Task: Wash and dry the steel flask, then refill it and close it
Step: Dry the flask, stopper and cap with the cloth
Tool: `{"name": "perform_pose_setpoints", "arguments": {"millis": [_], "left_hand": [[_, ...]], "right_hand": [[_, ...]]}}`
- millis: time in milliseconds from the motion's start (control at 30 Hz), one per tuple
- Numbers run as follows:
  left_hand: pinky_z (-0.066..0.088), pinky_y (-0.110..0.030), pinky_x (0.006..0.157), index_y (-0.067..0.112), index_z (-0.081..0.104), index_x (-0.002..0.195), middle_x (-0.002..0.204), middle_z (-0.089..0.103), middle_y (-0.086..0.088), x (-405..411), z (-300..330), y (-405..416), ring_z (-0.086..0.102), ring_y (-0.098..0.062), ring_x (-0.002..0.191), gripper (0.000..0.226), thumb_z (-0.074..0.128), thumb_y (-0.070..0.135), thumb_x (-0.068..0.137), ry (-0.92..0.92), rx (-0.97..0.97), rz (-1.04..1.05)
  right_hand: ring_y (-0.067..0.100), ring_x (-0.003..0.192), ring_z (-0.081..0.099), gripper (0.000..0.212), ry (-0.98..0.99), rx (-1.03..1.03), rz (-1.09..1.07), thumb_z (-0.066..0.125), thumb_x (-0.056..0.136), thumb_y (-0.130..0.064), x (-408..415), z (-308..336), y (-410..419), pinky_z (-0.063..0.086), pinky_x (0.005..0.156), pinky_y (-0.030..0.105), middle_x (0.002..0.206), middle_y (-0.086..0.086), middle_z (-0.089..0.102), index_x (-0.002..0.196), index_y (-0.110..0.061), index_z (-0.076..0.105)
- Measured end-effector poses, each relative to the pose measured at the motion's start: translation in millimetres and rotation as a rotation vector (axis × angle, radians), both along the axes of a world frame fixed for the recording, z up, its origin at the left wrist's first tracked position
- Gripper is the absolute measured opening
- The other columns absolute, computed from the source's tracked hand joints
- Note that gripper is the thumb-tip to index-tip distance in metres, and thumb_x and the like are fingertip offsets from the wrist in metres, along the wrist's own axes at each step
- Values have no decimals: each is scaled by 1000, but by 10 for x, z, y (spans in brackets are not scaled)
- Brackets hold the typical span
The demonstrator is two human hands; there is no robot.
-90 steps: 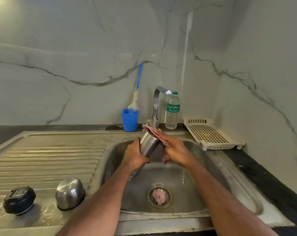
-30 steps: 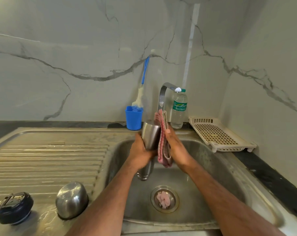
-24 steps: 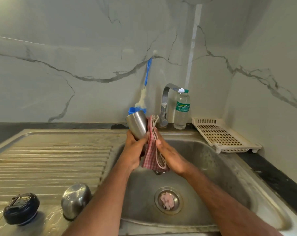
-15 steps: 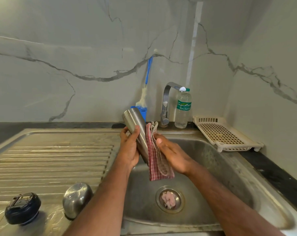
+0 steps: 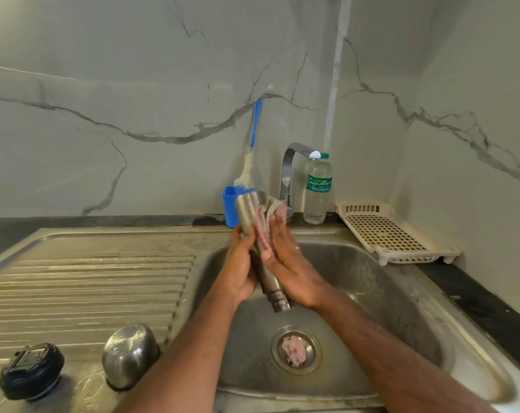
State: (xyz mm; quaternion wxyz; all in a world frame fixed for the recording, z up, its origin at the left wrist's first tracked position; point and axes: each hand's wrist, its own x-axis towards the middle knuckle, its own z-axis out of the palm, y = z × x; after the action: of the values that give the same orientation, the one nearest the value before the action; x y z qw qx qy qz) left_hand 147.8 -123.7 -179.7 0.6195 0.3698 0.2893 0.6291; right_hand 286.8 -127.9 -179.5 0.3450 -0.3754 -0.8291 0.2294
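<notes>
You've got the flask [image 5: 252,222] held above the sink [image 5: 402,308], upside down: base up and tilted away toward the tap [image 5: 288,174], threaded mouth pointing down toward the drain [image 5: 296,350]. Left hand [image 5: 241,272] wraps the body from the left side, fingers curled round the steel, so that's your holding grip. Right hand [image 5: 288,269] presses a red-check cloth [image 5: 267,225] against the flask's right side, fingers fairly straight along it w/ the cloth sandwiched between palm and steel; whether the thumb hooks round the far side, can't tell. Looks like the drying step, washing probably done, refill & close not yet done. Key relation: the flask's long axis runs base-far-and-high to mouth-near-and-low, both hands sit mid-body, and the neck pokes out below both palms. So the wipe prob needs to run along that axis, down toward the neck, w/ the left hand turning the body. To refill you'd have to flip it mouth-up first; the water bottle [image 5: 317,189] stands just right of the tap, nearer your right hand. Steel cap [image 5: 129,353] and black stopper [image 5: 30,371] sit on the drainboard left of the sink, nearer your left hand, well apart from the flask. Wet steel could slip, so keep that left grip firm.
</notes>
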Motion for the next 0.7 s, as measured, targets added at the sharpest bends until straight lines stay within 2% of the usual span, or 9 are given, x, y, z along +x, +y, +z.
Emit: {"name": "perform_pose_setpoints", "arguments": {"millis": [67, 167, 233, 300, 400, 467, 533, 633, 700], "left_hand": [[56, -50, 96, 19, 49, 143, 133, 66, -17, -167, -40, 89, 67, -34, 119, 49, 59, 41, 100, -122, -12, 119], [47, -56, 108, 20, 45, 147, 140, 61, -19, -292, -67, 133, 64, -36, 124, 80, 71, 58, 81, -185, -46, 185], [47, -55, 109, 19, 45, 147, 137, 63, -18, -248, -47, 113, 64, -34, 123, 92, 72, 69, 74, -106, -59, 176], [51, -52, 104, 22, 49, 145, 133, 66, -16, -117, -14, 61, 66, -32, 121, 89, 68, 76, 77, 77, -15, 132], [56, -52, 96, 26, 48, 144, 130, 68, -13, 176, 5, -55, 68, -31, 118, 68, 67, 61, 88, 228, 66, -35], [59, -55, 89, 28, 49, 140, 122, 71, -14, 306, -23, -102, 71, -33, 110, 60, 70, 49, 88, 250, 20, -88], [60, -55, 88, 29, 51, 138, 119, 72, -14, 334, -77, -88, 72, -33, 107, 61, 77, 40, 84, 262, 8, -91], [59, -55, 89, 25, 57, 134, 115, 74, -15, 222, -63, -60, 73, -34, 105, 53, 78, 31, 86, 205, -16, -50], [58, -55, 92, 21, 59, 134, 115, 75, -15, 96, -36, -9, 73, -34, 105, 52, 76, 34, 86, 132, -41, 53]], "right_hand": [[2, 152, -20, 75, -109, -60, 75, 23, 97, -69, -1, -14, -64, -1, 127, 47, 163, -23, -24, 157, -44, -15], [-6, 149, -21, 72, -186, -107, 129, 19, 96, -71, -4, 29, -140, -3, 128, 41, 162, -28, -22, 157, -46, -10], [-7, 148, -23, 68, -179, -106, 145, 19, 100, -66, -29, 29, -173, -4, 128, 41, 162, -27, -24, 157, -44, -11], [-4, 148, -25, 68, -93, -89, 110, 18, 103, -61, -65, 40, -154, -4, 128, 44, 162, -24, -28, 157, -39, -15], [0, 150, -23, 69, 186, -50, -49, 17, 103, -61, -51, 149, -47, -3, 128, 46, 164, -18, -27, 158, -36, -16], [0, 154, -9, 68, 425, -104, -72, 22, 103, -61, 38, 210, 35, 6, 129, 47, 167, -21, -14, 160, -40, -7], [2, 155, 5, 75, 542, -197, -49, 31, 99, -69, 122, 184, 117, 12, 128, 48, 169, -18, 0, 161, -40, 1], [12, 152, 29, 77, 501, -326, 23, 39, 97, -71, 134, 108, 94, 29, 124, 48, 167, -4, 24, 161, -40, 10], [9, 136, 52, 61, 426, -397, 115, 32, 106, -55, 70, 124, -12, 49, 108, 31, 156, 0, 44, 161, -36, 15]]}}
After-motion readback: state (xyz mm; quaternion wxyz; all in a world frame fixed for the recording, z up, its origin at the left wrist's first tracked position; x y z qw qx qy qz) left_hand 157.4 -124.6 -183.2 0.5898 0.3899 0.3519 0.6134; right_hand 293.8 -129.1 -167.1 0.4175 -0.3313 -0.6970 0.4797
